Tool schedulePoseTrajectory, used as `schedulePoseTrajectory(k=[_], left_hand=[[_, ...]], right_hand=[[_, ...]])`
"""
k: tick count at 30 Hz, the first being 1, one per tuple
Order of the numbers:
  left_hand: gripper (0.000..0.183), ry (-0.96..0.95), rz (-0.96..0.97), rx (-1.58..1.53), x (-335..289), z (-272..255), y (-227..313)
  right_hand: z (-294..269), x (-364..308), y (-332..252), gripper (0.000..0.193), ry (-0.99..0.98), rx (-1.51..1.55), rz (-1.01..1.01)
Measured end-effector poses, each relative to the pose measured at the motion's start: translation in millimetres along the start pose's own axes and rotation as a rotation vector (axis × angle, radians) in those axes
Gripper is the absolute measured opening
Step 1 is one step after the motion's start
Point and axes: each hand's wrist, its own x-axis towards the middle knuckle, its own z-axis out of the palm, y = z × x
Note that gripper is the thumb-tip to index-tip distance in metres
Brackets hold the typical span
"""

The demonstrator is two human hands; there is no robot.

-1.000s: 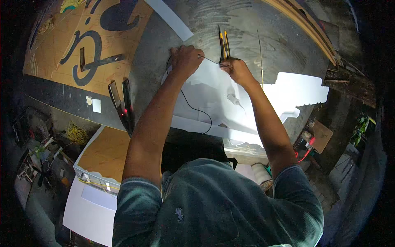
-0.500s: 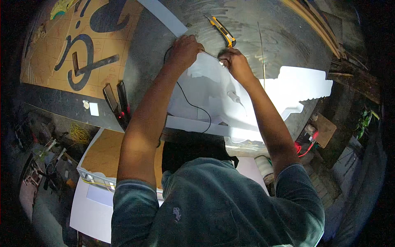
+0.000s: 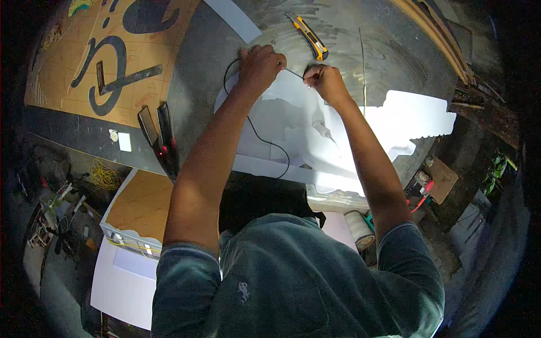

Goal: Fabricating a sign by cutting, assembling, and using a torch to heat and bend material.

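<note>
Both my hands are over the far edge of a white sheet (image 3: 270, 129) on the grey table. My left hand (image 3: 262, 66) is closed in a pinch, and my right hand (image 3: 327, 83) pinches a short way to its right. A thin dark cord (image 3: 294, 74) stretches between their fingertips; its ends are hidden in the fingers. A black cable (image 3: 260, 137) loops out beside my left hand and curves down over the sheet. Just beyond my right hand lies a yellow and black utility knife (image 3: 311, 39). A small white bottle with a narrow nozzle (image 3: 322, 129) lies nearer on the sheet.
A bright white cutout (image 3: 417, 115) spreads to the right, beside a thin rod (image 3: 362, 67). To the left are a black two-armed tool resembling a hair straightener (image 3: 155, 132) with a red light, and a brown board (image 3: 62, 73) bearing dark cutout shapes. A grey strip (image 3: 234, 19) lies far ahead.
My hands have shifted slightly right, still pinching the cord between them. The view has moved a little; the knife and sheet otherwise look the same.
</note>
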Motion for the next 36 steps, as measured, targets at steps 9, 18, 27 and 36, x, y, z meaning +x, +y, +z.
schedulePoseTrajectory(k=[9,18,27,36], left_hand=[[0.003,0.021,-0.024,-0.079,5,5,0],[0.005,-0.044,-0.082,-0.058,10,1,1],[0.014,0.063,-0.001,-0.143,-12,-1,-28],[0.016,0.230,-0.133,-0.173,-64,-24,-64]], right_hand=[[-4,5,4,0.013,-0.081,0.012,0.036],[6,-3,-7,0.012,0.008,-0.174,0.057],[18,-19,-23,0.012,0.112,-0.408,-0.091],[21,-16,-22,0.009,0.087,-0.531,-0.114]])
